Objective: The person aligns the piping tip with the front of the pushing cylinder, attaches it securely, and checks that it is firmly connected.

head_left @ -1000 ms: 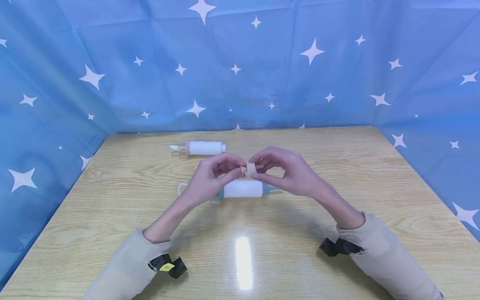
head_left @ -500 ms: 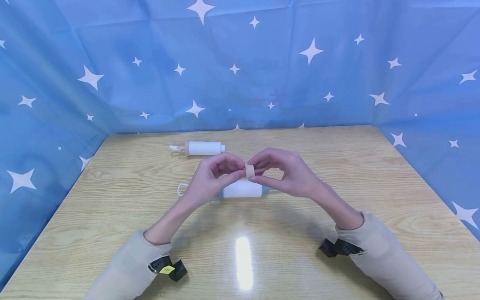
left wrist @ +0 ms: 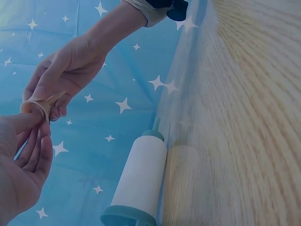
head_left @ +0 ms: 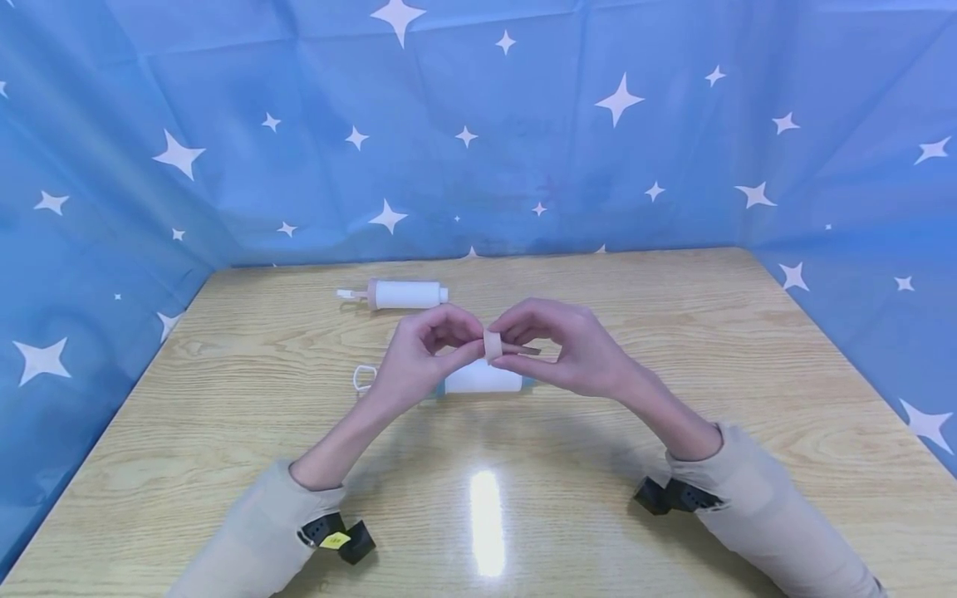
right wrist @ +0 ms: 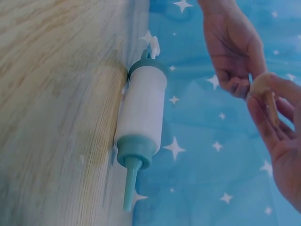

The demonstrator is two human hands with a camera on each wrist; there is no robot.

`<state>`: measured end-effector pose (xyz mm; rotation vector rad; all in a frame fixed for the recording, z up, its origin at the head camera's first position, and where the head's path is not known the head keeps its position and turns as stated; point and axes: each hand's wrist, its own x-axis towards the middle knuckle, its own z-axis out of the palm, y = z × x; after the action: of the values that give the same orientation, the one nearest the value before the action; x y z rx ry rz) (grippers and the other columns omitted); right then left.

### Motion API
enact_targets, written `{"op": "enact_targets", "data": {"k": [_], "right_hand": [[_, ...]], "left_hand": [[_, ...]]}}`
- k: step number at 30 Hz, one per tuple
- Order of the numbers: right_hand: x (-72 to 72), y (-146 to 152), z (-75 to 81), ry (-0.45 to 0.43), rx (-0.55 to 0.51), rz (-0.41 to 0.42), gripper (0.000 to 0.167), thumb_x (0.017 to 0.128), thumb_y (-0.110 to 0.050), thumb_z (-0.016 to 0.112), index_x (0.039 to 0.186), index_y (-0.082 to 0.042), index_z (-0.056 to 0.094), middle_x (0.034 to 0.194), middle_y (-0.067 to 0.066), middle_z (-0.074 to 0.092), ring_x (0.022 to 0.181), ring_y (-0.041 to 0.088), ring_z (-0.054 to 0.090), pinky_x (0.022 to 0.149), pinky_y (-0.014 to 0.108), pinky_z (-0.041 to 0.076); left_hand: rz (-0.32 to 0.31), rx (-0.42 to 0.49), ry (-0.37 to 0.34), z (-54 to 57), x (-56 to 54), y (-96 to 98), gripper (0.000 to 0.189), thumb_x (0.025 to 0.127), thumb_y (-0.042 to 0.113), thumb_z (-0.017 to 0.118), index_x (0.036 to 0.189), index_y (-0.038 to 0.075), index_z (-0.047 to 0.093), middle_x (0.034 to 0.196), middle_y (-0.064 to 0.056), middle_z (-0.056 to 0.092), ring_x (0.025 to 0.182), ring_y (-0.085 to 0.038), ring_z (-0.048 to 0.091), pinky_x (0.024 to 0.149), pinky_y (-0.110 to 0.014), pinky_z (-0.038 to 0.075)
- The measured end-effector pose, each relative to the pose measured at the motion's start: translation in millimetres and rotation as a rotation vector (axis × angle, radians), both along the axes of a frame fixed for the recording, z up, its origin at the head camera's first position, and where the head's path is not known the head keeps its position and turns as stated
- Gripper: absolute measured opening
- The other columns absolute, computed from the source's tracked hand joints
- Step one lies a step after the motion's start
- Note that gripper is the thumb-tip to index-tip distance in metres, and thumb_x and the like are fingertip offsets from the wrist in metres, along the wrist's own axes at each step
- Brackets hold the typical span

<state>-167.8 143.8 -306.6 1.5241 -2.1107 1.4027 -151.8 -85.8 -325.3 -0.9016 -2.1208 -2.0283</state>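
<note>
Slender spout (head_left: pixel 523 350) now shows farther out to the right of the pale cap (head_left: pixel 493 346) than a second ago.
Cap held above the wooden table (head_left: pixel 598 515), clear of the teal-and-white bottle (head_left: pixel 483 376) lying there. Right hand (head_left: pixel 576 345): thumb and fingertips nearly together, pinching the cap, spout running back between them. Left hand (head_left: pixel 426 353): fingers curled, narrow gap, thumb and fingertip on the cap's left edge; exact grip partly hidden. Pink-and-white bottle (head_left: pixel 407 294) on its side, farther back.
</note>
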Motion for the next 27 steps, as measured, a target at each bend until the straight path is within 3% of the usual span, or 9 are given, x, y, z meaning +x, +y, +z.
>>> {"op": "enact_targets", "data": {"k": [13, 27], "right_hand": [[1.0, -4.9, -2.3, -0.008, 0.014, 0.012, 0.038, 0.078, 0.011, 0.08, 0.113, 0.004, 0.065, 0.105, 0.011, 0.071, 0.092, 0.019, 0.072, 0.079, 0.031, 0.059], [-2.4, -1.7, -4.2, -0.014, 0.03, -0.018, 0.037, 0.08, 0.012, 0.078, 0.114, 0.004, 0.064, 0.105, 0.011, 0.071, 0.087, 0.017, 0.071, 0.076, 0.032, 0.06]], "left_hand": [[0.035, 0.013, -0.012, -0.7, 1.5, 2.3, 0.013, 0.086, -0.008, 0.074, 0.094, -0.003, 0.065, 0.087, -0.005, 0.067, 0.077, -0.019, 0.062, 0.076, -0.03, 0.053], [0.042, -0.014, -0.003, -0.1, 0.2, 1.3, 0.012, 0.088, -0.006, 0.073, 0.096, -0.002, 0.066, 0.09, -0.011, 0.068, 0.079, -0.019, 0.063, 0.08, -0.031, 0.052]]}}
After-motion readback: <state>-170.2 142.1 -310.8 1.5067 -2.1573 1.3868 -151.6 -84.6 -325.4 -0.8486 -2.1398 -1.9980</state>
